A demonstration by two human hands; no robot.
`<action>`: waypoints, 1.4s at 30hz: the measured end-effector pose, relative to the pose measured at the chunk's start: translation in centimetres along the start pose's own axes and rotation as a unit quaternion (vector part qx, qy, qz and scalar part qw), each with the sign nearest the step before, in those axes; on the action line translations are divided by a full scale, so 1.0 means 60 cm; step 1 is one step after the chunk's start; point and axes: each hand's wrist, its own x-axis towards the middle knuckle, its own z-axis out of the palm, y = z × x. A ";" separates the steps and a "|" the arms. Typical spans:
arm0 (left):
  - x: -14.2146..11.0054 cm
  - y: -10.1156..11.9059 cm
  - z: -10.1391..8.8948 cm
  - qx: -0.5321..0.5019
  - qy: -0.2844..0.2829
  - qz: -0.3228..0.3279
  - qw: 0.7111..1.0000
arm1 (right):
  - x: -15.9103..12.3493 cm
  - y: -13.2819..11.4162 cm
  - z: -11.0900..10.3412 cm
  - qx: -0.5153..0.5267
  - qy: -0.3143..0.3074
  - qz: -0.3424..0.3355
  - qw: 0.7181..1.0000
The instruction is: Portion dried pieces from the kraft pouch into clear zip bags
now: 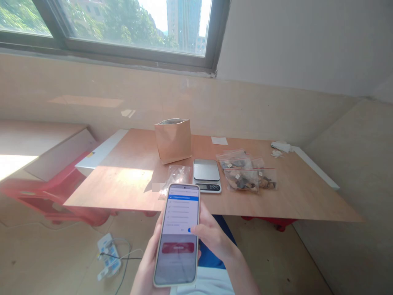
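A smartphone (178,266) with a lit screen is held upright in front of me, before the table's near edge. My left hand (150,250) wraps round its left side and back. My right hand (213,237) grips the right side, its thumb touching the screen near a blue button. Just beyond the phone, a digital kitchen scale (206,170) with a bare metal plate lies on the table. Clear plastic bags (179,175) lie to its left, partly behind the phone. Right of the scale are several zip bags (242,180) with dark and brown dried pieces inside.
A brown paper bag (173,141) stands open at the table's (294,196) back. White paper (219,141) lies at the rear, with crumpled plastic (281,146) at right. A red stool (89,205) is at left. A power strip (109,254) with cables lies on the floor.
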 end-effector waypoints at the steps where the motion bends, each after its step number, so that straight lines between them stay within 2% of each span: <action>1: 0.000 0.001 0.001 0.000 0.001 0.002 1.000 | 0.001 0.001 0.000 -0.003 -0.001 -0.001 1.000; 10: -0.011 0.015 0.024 0.011 -0.005 0.018 1.000 | 0.012 -0.004 0.006 0.009 0.011 0.039 0.999; 14: 0.004 0.018 0.018 0.050 0.004 0.057 0.997 | 0.018 0.009 0.005 0.014 0.001 0.044 0.999; 16: 0.019 0.021 0.009 0.077 0.036 0.084 0.993 | 0.023 0.020 0.003 0.000 0.013 0.037 0.999; 19: 0.046 0.031 -0.002 0.057 0.065 0.071 0.994 | 0.036 0.042 0.000 -0.036 0.031 0.013 0.999; 21: 0.067 0.042 -0.009 0.016 0.048 0.059 0.997 | 0.051 0.061 0.001 -0.063 0.040 -0.001 0.997; 26: 0.135 0.078 -0.028 -0.033 0.004 0.081 0.996 | 0.107 0.122 0.003 -0.060 0.016 -0.011 0.998; 33: 0.235 0.131 -0.066 0.012 -0.003 0.126 0.992 | 0.211 0.210 -0.024 -0.090 0.054 0.003 0.995; 35: 0.251 0.144 -0.076 0.030 0.002 0.134 0.991 | 0.231 0.225 -0.033 -0.109 0.056 0.010 0.992; 38: 0.263 0.158 -0.088 0.048 -0.003 0.104 0.993 | 0.247 0.236 -0.037 -0.156 0.045 0.020 0.987; 40: 0.266 0.165 -0.096 0.059 0.003 0.097 0.994 | 0.246 0.237 -0.034 -0.203 0.048 0.021 0.978; 42: 0.267 0.171 -0.102 0.077 0.033 0.111 0.990 | 0.235 0.233 -0.030 -0.269 0.075 0.015 0.960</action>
